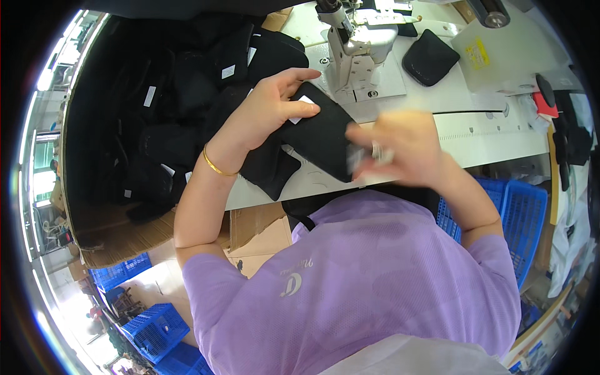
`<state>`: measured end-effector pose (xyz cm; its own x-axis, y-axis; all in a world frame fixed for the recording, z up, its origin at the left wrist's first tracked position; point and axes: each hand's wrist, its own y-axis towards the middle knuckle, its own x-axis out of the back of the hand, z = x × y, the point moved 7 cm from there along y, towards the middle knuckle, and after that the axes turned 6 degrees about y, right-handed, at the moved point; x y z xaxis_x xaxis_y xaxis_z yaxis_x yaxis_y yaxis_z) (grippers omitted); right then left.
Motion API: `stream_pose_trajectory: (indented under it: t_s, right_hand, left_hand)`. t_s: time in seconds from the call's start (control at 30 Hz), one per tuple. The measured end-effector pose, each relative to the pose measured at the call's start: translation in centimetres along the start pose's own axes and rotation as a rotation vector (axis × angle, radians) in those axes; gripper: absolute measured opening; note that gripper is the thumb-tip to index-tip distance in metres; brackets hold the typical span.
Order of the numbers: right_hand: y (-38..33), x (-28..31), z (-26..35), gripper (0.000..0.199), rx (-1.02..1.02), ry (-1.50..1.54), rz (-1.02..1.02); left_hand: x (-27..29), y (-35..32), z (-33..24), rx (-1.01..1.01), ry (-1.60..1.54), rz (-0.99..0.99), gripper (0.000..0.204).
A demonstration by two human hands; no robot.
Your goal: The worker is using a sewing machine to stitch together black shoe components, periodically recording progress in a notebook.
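Observation:
My left hand (pixel 270 107) grips a black fabric piece (pixel 322 134) by its upper left part. The thumb presses on a small white label (pixel 304 110) there. At the piece's right edge, my right hand (pixel 400 150) is smeared by motion, its fingers curled around something small, greyish and pale that I cannot make out. Under the left wrist another black piece (pixel 270 165) hangs over the table edge. Just beyond the held piece stands a sewing machine (pixel 359 59); a separate black piece (pixel 430 57) lies to its right.
On the left, a large cardboard box (pixel 134 240) holds a heap of black pieces (pixel 181 94) with white labels. A whitish plastic bin (pixel 509 50) stands at the table's far right. Blue crates (pixel 524 219) sit low on the right, with more blue crates (pixel 155 331) on the floor at lower left.

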<state>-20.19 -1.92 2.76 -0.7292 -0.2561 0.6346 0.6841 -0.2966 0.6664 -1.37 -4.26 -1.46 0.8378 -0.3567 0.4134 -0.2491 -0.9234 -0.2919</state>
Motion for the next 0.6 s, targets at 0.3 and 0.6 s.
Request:
stream_pose_trajectory:
  t_s: [0.3,0.6]
  right_hand:
    - [-4.4,-3.6,-5.8,0.023,-0.839,0.881,-0.175]
    - [-2.5,-4.0,-6.9,0.029,-0.631,0.856,-0.028]
  left_hand:
    - [0.1,-0.6,0.4,-0.020,-0.362,-0.104,0.024]
    - [-0.8,-0.3,0.4,0.031,-0.578,0.115,0.018]
